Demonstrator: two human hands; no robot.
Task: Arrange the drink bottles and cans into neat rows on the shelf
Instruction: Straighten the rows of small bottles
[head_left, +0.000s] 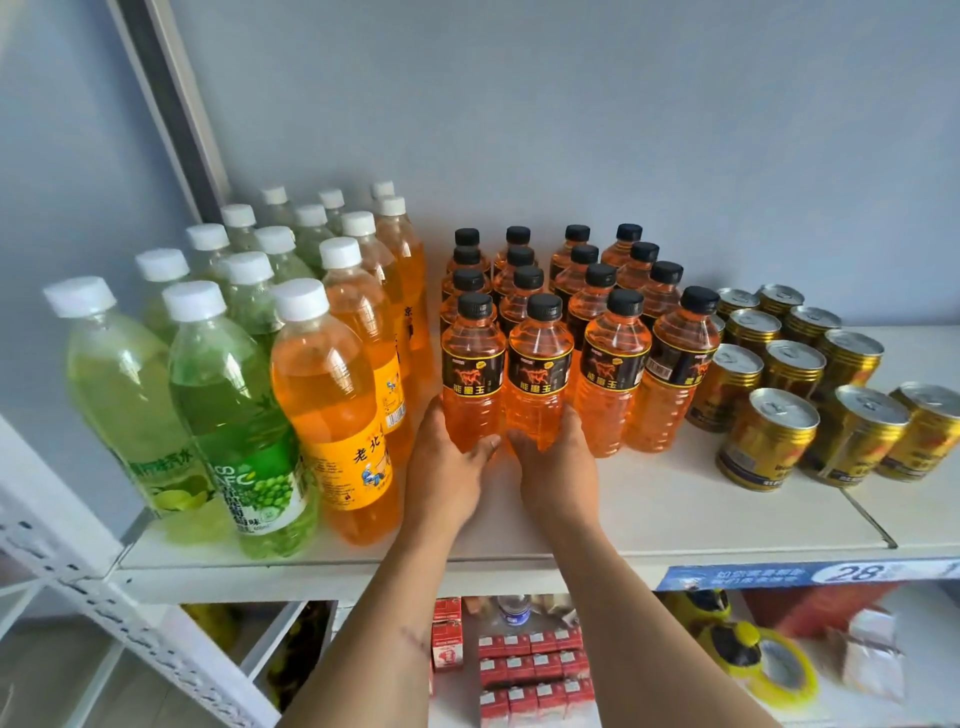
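Several small orange bottles with black caps and black labels stand in rows mid-shelf. My left hand (447, 462) wraps the base of the front-left small bottle (471, 358). My right hand (558, 462) wraps the base of its neighbour (540, 364). Both bottles stand upright on the white shelf (675, 514). To the left stand tall green bottles (228, 410) and tall orange bottles (332, 400) with white caps. Gold cans (769, 441) sit in loose rows at the right.
A grey wall backs the shelf. A white perforated upright (67, 571) frames the left side. A blue price strip (800, 574) runs along the shelf's front edge. On the lower shelf lie red boxes (535, 670) and yellow-black items (737, 644).
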